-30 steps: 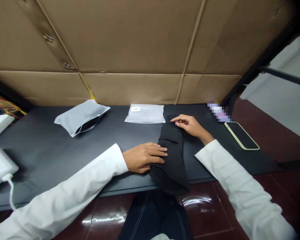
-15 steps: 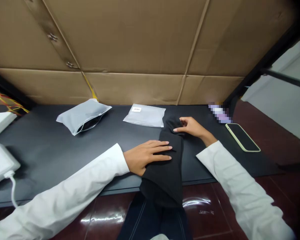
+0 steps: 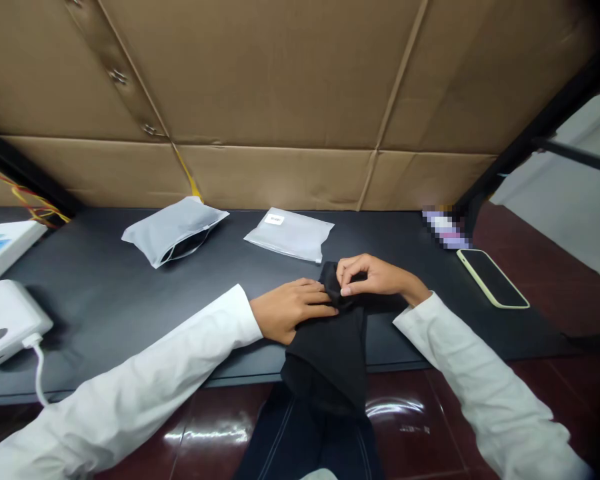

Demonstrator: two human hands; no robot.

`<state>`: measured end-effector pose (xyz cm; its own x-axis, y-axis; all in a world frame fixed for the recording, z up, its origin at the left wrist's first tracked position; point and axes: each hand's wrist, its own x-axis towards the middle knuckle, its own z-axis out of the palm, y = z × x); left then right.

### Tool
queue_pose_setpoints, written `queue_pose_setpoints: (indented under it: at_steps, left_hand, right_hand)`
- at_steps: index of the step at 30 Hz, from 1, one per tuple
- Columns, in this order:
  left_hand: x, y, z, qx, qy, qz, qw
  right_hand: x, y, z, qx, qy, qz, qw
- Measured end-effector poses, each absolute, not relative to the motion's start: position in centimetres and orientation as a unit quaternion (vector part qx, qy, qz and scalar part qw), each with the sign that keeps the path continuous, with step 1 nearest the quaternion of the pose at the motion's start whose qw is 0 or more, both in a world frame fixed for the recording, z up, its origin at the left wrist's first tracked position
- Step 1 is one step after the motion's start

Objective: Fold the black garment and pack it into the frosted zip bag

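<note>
A person's dark jeans (image 3: 310, 440) show nearest, below the front edge of the counter (image 3: 105, 320). A black cloth (image 3: 330, 353) lies on the counter, its near end hanging over that edge above the lap and its far end folded back in a bunch. The left hand (image 3: 293, 310) rests palm down on the cloth, fingers stretched out and slightly apart. The right hand (image 3: 370, 275) pinches the bunched end between thumb and curled fingers, just beside the left fingertips.

At the left is a white device (image 3: 13, 320) with a white cord (image 3: 40, 373) plugged in. A phone (image 3: 493, 279) lies at the right.

Farther back are 2 frosted zip pouches, apart from each other. Pouch 1 (image 3: 173, 223), on the left, gapes on its near side; the inside looks dark, and I cannot tell what it holds. Pouch 2 (image 3: 290, 235), nearer the cloth, lies flatter, with 1 white label (image 3: 275, 219). Behind stands a cardboard panel (image 3: 280, 80).
</note>
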<state>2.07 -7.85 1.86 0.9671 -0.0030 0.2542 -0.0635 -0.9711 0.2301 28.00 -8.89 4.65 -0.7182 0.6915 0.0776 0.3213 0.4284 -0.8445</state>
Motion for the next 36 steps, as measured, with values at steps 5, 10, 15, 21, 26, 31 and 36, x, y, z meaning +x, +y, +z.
queue_pose_setpoints:
  at_steps: [5, 10, 15, 21, 26, 31, 36]
  left_hand:
    - [1.6, -8.0, 1.6, 0.986, -0.035, 0.151, 0.061]
    - [1.6, -8.2, 1.7, 0.977, -0.047, 0.2, 0.063]
    - [1.9, -7.8, 1.8, 0.974, -0.062, 0.187, 0.114]
    - [1.9, -7.9, 2.2, 0.975, -0.042, 0.166, 0.142]
    - [2.1, -8.7, 2.8, 0.946, 0.078, 0.222, 0.224]
    - [2.4, -8.8, 2.7, 0.818, 0.351, 0.288, 0.352]
    - [2.6, -8.6, 2.7, 0.743, 0.419, 0.344, 0.393]
  right_hand:
    - [27.5, -8.9, 4.2, -0.311, -0.846, 0.376, 0.216]
    - [27.1, -9.0, 3.8, -0.314, -0.84, 0.358, 0.261]
    - [27.1, -8.9, 3.6, -0.319, -0.841, 0.332, 0.283]
    - [27.3, -8.8, 3.8, -0.38, -0.774, 0.383, 0.333]
    - [27.3, -8.8, 3.7, -0.38, -0.714, 0.492, 0.321]
    - [27.4, -8.8, 3.3, -0.384, -0.667, 0.557, 0.312]
    - [27.4, -8.8, 3.3, -0.385, -0.681, 0.538, 0.312]
